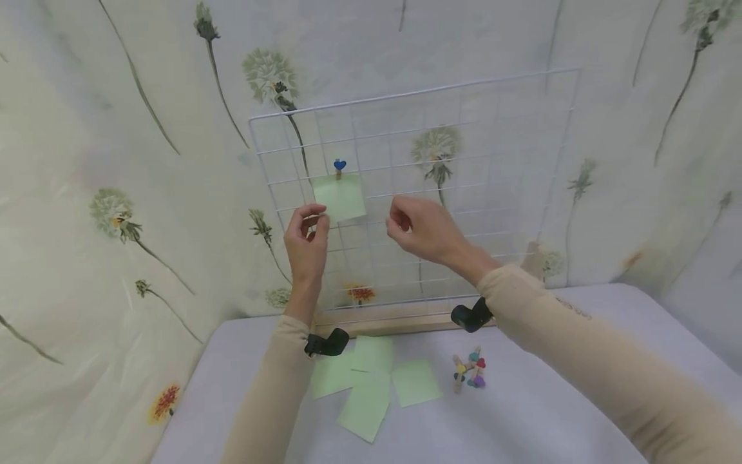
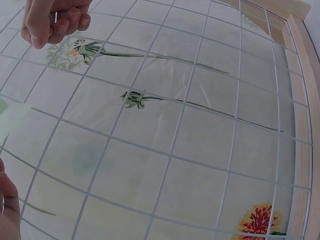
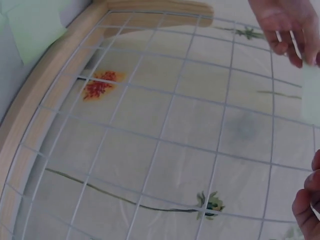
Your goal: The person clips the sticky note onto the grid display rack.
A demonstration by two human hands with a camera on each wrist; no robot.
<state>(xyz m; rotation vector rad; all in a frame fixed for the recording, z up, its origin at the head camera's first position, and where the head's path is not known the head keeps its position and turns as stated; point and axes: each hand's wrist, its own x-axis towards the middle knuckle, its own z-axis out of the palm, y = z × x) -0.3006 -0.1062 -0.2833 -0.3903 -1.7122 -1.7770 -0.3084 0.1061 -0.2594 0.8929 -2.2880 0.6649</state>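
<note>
A Clipped Green Note [image 1: 343,198] on a Wire Grid [image 1: 414,94]

A wooden base [image 1: 400,324] is holding the grid upright on the bench [image 1: 522,406]. The note is hanging at the grid's left, facing me, its lower edge rising rightward. A blue-heart clip [image 1: 339,166] is gripping its top, long axis running vertically. My left hand [image 1: 307,248] is pinching its lower left edge; my right hand [image 1: 429,229] is curling its fingers inward, apart.

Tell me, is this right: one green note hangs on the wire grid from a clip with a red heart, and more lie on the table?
Not quite: the heart on the clip is blue, not red, as the head view shows. One green note hangs on the wire grid, with more notes on the table.
</note>
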